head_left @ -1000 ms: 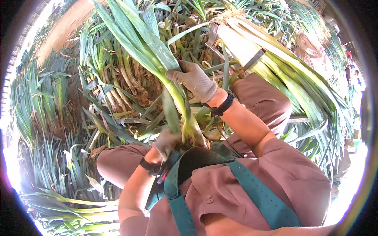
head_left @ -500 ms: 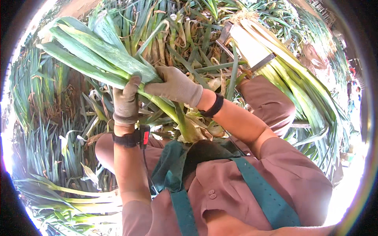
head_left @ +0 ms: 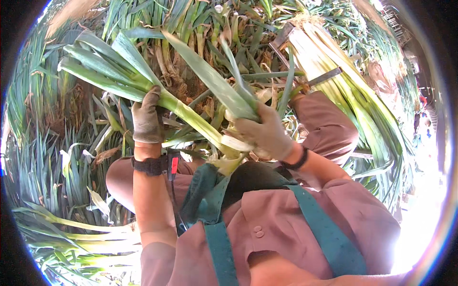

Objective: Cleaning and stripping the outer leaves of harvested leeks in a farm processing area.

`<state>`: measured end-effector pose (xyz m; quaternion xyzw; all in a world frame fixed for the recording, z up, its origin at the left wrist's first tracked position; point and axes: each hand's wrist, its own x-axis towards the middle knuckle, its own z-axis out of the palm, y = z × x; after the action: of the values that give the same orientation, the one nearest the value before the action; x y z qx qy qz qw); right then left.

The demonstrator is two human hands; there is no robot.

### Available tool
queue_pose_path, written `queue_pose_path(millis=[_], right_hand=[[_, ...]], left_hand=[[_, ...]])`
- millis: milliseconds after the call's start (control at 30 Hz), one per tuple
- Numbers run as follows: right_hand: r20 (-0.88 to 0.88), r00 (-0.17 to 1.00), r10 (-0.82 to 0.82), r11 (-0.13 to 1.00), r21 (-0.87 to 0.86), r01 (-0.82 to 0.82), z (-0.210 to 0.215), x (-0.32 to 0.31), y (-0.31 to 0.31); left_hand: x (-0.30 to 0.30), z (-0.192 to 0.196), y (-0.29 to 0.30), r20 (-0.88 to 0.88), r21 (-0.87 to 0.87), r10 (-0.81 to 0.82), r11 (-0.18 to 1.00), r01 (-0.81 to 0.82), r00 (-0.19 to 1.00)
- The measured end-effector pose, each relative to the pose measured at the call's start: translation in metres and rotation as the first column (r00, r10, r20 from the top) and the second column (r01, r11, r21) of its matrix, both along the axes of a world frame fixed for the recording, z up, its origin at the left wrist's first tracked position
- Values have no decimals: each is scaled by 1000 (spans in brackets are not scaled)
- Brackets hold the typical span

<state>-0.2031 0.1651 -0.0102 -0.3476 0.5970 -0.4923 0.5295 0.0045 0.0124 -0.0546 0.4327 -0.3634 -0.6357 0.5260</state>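
Observation:
My gloved left hand (head_left: 147, 116) is closed around a leek (head_left: 191, 115) just below where its green leaves fan out to the upper left. The pale stem slants down toward my lap, its lower end near my apron (head_left: 210, 190). In my gloved right hand (head_left: 268, 131), to the right of the stem, is a leek leaf (head_left: 210, 71) pulled away from the stalk, its long green blade pointing to the upper left. A pale strip at its base still lies across the stem's lower part. The right hand is slightly blurred.
To the right, a bundle of trimmed leeks (head_left: 353, 90) lies in a metal holder (head_left: 325, 76) beside my knee (head_left: 329, 124). Piled leeks (head_left: 43, 157) cover the left side and the back. More pale leek stalks (head_left: 95, 240) lie at lower left. Stripped leaves litter the ground between my legs.
My right hand has moved right and down from beside the left hand, peeling a leaf off the leek. The left hand keeps its grip, and more of the pale stem shows.

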Motion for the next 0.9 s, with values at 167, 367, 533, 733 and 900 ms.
queue_pose_path(millis=[167,367,533,733,900], right_hand=[[-899,429,87,979,-1,-201,-15,-77,25],[-695,683,225,925,-67,-374,19,-51,-26],[-131,827,546,837,57,-544,25,-4,-80],[54,724,688,726,-13,-688,11,-7,-91],[104,786,609,789,30,-614,22,-5,-80]], left_hand=[[5,5,9,-104,-34,-77,997,74,992],[-2,16,12,32,-152,-256,954,258,966],[4,17,9,-189,-208,-405,907,366,895],[15,2,6,-283,-307,-529,840,447,800],[21,-2,8,-232,-299,-484,861,411,844]])
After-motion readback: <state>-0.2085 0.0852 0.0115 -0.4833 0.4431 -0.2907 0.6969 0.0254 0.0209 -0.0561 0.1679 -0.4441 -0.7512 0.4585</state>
